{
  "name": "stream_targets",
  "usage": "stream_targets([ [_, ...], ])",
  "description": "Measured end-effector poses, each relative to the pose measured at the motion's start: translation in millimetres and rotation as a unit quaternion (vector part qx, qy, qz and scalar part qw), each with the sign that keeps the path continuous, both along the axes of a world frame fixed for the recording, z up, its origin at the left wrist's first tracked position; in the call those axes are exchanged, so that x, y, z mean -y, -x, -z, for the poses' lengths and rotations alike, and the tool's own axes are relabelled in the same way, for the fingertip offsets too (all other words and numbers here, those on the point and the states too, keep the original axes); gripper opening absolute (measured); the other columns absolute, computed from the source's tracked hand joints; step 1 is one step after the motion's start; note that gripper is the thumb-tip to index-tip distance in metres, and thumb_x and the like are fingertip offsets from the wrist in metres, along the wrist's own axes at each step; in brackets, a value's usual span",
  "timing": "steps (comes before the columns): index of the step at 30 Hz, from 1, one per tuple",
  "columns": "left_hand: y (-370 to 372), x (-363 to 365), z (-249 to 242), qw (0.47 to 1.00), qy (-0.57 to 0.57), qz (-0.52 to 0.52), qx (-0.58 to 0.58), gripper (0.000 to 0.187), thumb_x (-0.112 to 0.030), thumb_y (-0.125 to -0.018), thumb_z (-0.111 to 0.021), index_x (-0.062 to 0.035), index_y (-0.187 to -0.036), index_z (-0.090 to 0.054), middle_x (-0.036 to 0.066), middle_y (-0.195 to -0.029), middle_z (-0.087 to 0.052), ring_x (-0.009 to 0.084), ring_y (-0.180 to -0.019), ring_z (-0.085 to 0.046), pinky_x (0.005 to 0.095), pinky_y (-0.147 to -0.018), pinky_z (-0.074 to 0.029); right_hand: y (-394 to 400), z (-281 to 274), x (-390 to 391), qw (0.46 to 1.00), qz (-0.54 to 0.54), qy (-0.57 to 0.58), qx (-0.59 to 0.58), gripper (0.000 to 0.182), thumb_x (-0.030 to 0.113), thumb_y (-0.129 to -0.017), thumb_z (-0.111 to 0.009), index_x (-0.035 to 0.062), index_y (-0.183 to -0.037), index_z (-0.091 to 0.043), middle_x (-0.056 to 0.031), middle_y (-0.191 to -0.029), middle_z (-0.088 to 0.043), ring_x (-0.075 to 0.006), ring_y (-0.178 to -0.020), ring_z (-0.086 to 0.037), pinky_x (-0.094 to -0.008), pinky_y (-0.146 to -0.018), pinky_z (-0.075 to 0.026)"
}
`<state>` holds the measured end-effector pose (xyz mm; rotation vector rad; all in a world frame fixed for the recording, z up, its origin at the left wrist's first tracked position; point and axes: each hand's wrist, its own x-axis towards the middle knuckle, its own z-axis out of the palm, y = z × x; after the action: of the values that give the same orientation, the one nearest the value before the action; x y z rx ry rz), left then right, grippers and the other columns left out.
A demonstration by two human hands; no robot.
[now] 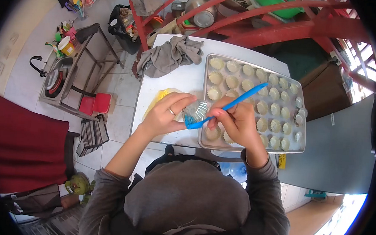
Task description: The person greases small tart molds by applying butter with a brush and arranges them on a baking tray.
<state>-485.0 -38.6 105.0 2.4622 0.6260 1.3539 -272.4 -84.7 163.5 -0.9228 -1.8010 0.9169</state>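
The left hand (164,116) pinches a fluted tin (202,109), the right hand (240,120) clamps a blue tool (249,93); yellow label (282,161) unreadable.

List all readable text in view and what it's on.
Yellow label by the baking tray's near edge: sideways letters, possibly "ENTANE"; blurred, so not certain.
White tag on the grey panel: too small to read.
Yellow tub near the sink: any print is too small to read.
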Motion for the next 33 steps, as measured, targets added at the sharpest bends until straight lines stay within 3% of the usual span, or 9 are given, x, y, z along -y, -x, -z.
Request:
stream_targets([
  [3,-6.0,8.3,6.0,0.998,0.04,-0.037,0.015,0.065,-0.017,-0.055,-0.086,-0.0009,-0.112,-0.058,0.014,-0.106,-0.06,0.0244,-0.086,-0.061,0.0318,-0.072,-0.051,-11.6,-1.9,6.2,0.985,0.048,0.089,-0.139,0.013,0.007,-0.089,-0.059,-0.0055,-0.085,-0.062,-0.0101,-0.07,-0.064,-0.0131,-0.058,-0.064,-0.0265,-0.055,-0.051],
  [6,-21.6,23.1,7.0,0.99,0.101,-0.083,0.059,0.065,-0.02,-0.055,-0.087,-0.001,-0.11,-0.059,0.013,-0.101,-0.062,0.0217,-0.084,-0.062,0.0301,-0.072,-0.051,-3.1,16.3,3.1,0.987,0.136,0.033,-0.076,0.01,0.007,-0.085,-0.063,-0.0031,-0.084,-0.063,-0.0115,-0.073,-0.064,-0.0161,-0.061,-0.065,-0.0272,-0.056,-0.051],
  [9,-30.9,32.7,10.8,0.976,0.15,-0.139,0.077,0.063,-0.019,-0.054,-0.088,-0.0011,-0.107,-0.059,0.011,-0.097,-0.064,0.0204,-0.086,-0.063,0.0293,-0.077,-0.05,-8.7,29.5,2.6,0.948,0.188,-0.239,0.098,0.009,0.006,-0.08,-0.069,-0.001,-0.084,-0.063,-0.0132,-0.077,-0.064,-0.0205,-0.066,-0.064,-0.0283,-0.057,-0.051],
  [16,-42.1,36.4,33.6,0.949,0.229,-0.141,0.162,0.063,-0.025,-0.054,-0.089,-0.0001,-0.104,-0.06,0.006,-0.085,-0.061,0.0117,-0.072,-0.055,0.0241,-0.066,-0.046,-3.9,28.8,16.2,0.943,0.126,-0.299,0.077,0.013,0.003,-0.076,-0.072,0.0019,-0.085,-0.064,-0.0127,-0.08,-0.064,-0.0242,-0.068,-0.063,-0.03,-0.059,-0.05],
  [20,-40.8,37.2,39.7,0.936,0.272,-0.119,0.186,0.062,-0.024,-0.055,-0.089,0.0002,-0.104,-0.06,0.005,-0.084,-0.062,0.0117,-0.072,-0.055,0.0245,-0.067,-0.046,-15.3,32.9,9.3,0.934,0.242,-0.258,0.039,0.012,0.003,-0.076,-0.072,-0.0005,-0.084,-0.064,-0.0128,-0.08,-0.064,-0.0248,-0.067,-0.063,-0.0306,-0.059,-0.051],
  [23,-42.1,38.8,33.7,0.913,0.334,-0.087,0.217,0.063,-0.024,-0.055,-0.088,0.0,-0.105,-0.059,0.005,-0.084,-0.062,0.0117,-0.071,-0.055,0.0249,-0.067,-0.046,-9.1,31.9,20.3,0.962,0.143,-0.233,0.017,0.014,0.003,-0.076,-0.072,0.0007,-0.087,-0.064,-0.0129,-0.081,-0.064,-0.0253,-0.067,-0.063,-0.0305,-0.059,-0.05],
  [28,-36.6,34.0,28.6,0.961,0.217,-0.109,0.13,0.062,-0.02,-0.055,-0.088,-0.0013,-0.107,-0.059,0.006,-0.087,-0.062,0.0124,-0.073,-0.055,0.0246,-0.065,-0.045,-13.3,23.4,16.6,0.896,0.304,-0.31,0.095,0.009,0.001,-0.079,-0.068,-0.0002,-0.085,-0.062,-0.0111,-0.079,-0.065,-0.024,-0.069,-0.063,-0.0296,-0.059,-0.05],
  [31,-32.6,34.8,14.0,0.97,0.207,-0.098,0.08,0.061,-0.017,-0.057,-0.087,-0.0013,-0.109,-0.058,0.01,-0.097,-0.062,0.017,-0.085,-0.058,0.0293,-0.075,-0.047,-6.3,27.2,43.2,0.954,0.272,-0.069,-0.102,0.006,0.001,-0.08,-0.067,0.0016,-0.084,-0.063,-0.0095,-0.076,-0.064,-0.0229,-0.067,-0.063,-0.0284,-0.056,-0.048],
  [33,-33.5,30.6,13.6,0.979,0.182,-0.072,0.063,0.062,-0.016,-0.057,-0.087,-0.0011,-0.11,-0.058,0.011,-0.101,-0.062,0.0199,-0.09,-0.06,0.0316,-0.079,-0.049,-0.1,33.5,44.0,0.94,0.306,-0.144,0.038,0.004,0.0,-0.08,-0.066,0.0022,-0.082,-0.063,-0.0082,-0.072,-0.064,-0.0212,-0.061,-0.062,-0.0286,-0.052,-0.047],
])
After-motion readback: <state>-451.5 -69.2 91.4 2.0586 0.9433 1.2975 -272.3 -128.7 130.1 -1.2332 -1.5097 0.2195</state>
